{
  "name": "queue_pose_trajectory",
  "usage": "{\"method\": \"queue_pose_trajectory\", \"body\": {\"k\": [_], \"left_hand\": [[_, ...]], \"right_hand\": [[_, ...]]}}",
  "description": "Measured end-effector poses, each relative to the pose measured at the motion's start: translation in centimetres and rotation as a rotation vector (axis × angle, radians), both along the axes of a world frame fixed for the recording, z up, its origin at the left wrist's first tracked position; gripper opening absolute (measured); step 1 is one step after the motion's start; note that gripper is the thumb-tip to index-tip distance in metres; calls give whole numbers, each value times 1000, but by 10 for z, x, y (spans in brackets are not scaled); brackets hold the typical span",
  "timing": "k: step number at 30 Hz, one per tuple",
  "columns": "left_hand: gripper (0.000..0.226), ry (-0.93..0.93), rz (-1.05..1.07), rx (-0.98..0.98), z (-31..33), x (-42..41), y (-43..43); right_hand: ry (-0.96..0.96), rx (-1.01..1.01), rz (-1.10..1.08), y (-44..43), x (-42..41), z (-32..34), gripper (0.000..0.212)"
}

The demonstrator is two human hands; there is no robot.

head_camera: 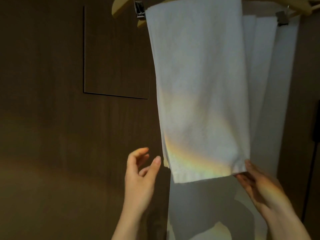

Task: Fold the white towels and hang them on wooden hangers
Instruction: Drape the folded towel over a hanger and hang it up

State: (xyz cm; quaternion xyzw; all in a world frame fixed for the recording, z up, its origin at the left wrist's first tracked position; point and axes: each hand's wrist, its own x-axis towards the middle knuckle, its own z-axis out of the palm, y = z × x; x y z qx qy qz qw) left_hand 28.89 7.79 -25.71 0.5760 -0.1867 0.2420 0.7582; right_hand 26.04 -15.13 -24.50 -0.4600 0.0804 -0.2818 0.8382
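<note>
A folded white towel (199, 87) hangs over a wooden hanger (121, 7) at the top of the view, its hem near the middle right. My right hand (259, 186) touches the towel's lower right corner, thumb in front of the hem and fingers under it. My left hand (140, 175) hovers just left of the lower left edge, fingers relaxed and holding nothing. A second white towel (266, 75) hangs behind on another wooden hanger (303, 7), reaching lower.
Dark wood panelling (52, 118) with a square inset panel (117, 54) fills the left side. Metal clips (140, 9) sit on the hangers. A dark object with a cord (316, 122) shows at the right edge.
</note>
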Motion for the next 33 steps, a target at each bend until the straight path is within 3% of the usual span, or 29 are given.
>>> {"method": "queue_pose_trajectory", "body": {"k": [4, 7, 13, 15, 20, 23, 27, 33], "left_hand": [[36, -24, -190, 54, 15, 23, -11], [30, -95, -220, 68, 13, 24, -18], [20, -142, -106, -49, -7, 9, -19], [28, -102, -111, -89, -16, 3, -20], [41, -129, -31, 64, -23, -3, -14], [19, -243, -64, 179, -20, -11, -5], [42, -320, 33, 260, -21, -24, -1], [44, -281, 177, 247, -23, -32, -11]], "right_hand": [[-17, 10, 54, 1, 3, 2, 14], [-21, 14, 66, 3, 5, 1, 16], [-17, 28, 59, 5, 10, -2, 18], [-18, 31, 50, 6, 13, -2, 20], [-32, 24, 58, 7, 15, -3, 20], [-36, 37, 64, 6, 17, -6, 14], [-47, 25, 53, 8, 19, -10, 14], [-70, 48, 68, 17, 14, -13, 19]]}}
